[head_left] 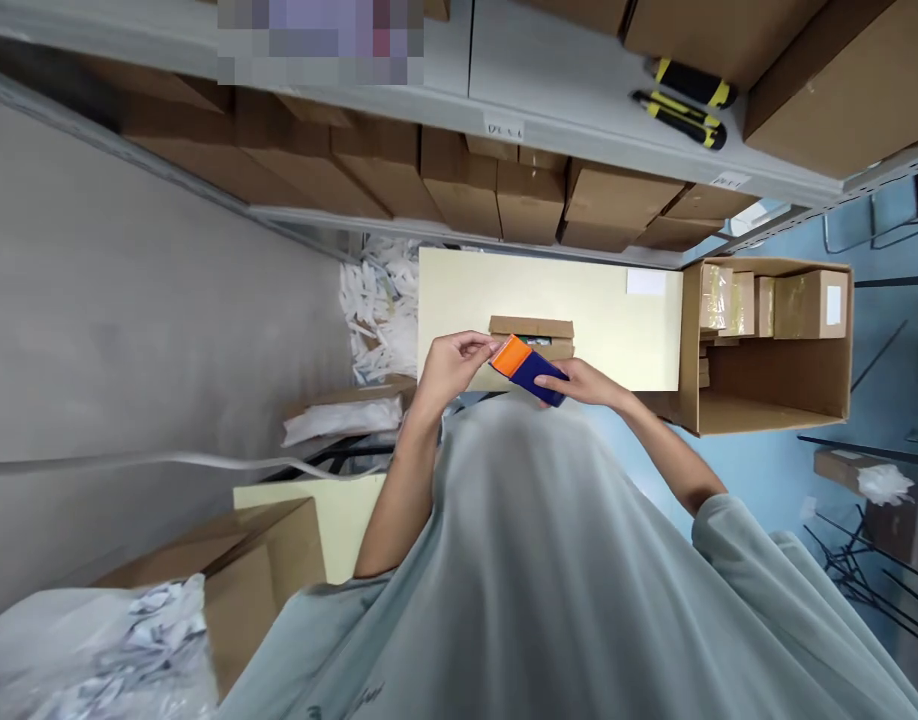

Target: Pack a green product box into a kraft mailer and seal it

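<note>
A small flat orange and dark blue box [532,370] is held at a slant over the near edge of the cream table [459,300]. My right hand [583,382] grips its dark blue end, thumb across the top. The fingers of my left hand [453,368] are pinched together at the orange end, touching its edge. Just behind lies a small cardboard box [530,327] with its flap raised; something bluish and white shows inside, partly hidden by the held box.
An open carton [774,395] with several taped boxes stands at the table's right end. Shredded paper [384,300] is heaped at the left. Shelves with cardboard boxes [530,200] run along the back; yellow-and-black box cutters [688,100] lie on one. A white label [646,281] rests on the table.
</note>
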`<state>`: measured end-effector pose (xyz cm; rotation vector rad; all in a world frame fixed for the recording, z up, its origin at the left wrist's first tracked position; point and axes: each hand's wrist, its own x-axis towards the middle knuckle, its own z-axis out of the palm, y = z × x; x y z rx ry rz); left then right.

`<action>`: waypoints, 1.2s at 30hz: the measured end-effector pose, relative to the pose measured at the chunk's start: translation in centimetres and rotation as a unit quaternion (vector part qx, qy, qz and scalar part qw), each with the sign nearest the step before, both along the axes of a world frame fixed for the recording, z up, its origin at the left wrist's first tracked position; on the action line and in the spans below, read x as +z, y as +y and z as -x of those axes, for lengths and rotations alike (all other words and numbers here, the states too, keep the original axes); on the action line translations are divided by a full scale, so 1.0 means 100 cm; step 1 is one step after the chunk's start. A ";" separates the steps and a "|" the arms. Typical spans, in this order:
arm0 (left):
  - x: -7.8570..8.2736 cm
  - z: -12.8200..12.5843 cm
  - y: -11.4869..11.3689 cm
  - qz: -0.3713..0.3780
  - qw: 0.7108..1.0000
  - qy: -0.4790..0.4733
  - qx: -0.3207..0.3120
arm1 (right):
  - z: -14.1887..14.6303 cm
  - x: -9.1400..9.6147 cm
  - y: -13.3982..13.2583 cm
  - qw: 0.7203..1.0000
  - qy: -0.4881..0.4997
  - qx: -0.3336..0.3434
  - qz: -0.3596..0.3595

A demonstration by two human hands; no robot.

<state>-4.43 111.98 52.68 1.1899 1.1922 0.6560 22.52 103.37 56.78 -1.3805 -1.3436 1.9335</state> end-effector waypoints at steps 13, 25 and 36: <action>-0.092 0.001 -0.012 0.142 0.943 -0.081 0.290 | -0.066 0.027 0.091 0.943 -0.242 0.208 0.092; -0.129 -0.004 -0.006 0.179 0.935 -0.064 0.298 | -0.058 -0.031 0.119 0.930 -0.249 0.241 0.120; -0.140 -0.009 -0.015 0.277 0.903 -0.148 0.295 | -0.057 -0.026 0.130 0.911 -0.285 0.268 0.129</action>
